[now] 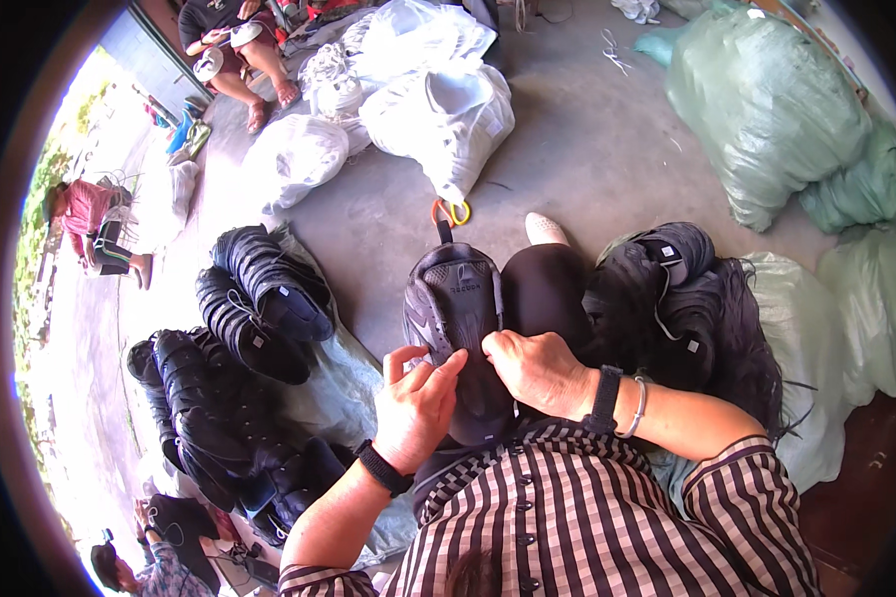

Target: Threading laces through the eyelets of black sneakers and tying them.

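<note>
Around us spreads the grey floor (577, 139), with a big green sack (767, 109) at the far right and a white bag (448, 114) ahead. Nearer, we have the left shoe pile (209, 418) and the right shoe pile (687, 308). The dark shoe (463, 323) lies in our lap, beside the black-clothed knee (543, 284), its long side pointing away from us.

Our left hand (413, 408) is over the shoe's left side, fingers bent and partly spread; if they pinch something fine, we cannot tell. Our right hand (540, 373) is at the right edge, thumb and forefinger pressed together, but what is between them is hidden. To do this well, we should steady the shoe with the left fingers, and make small, even pulls with the right, so the edge does not pucker.

For moving, our elbows have the shoe piles at both sides, so wide swings may brush them; forward, over the floor, seems the freer direction. Just beyond the shoe, we should mind the orange and yellow loops (461, 213), probably scissor handles.
</note>
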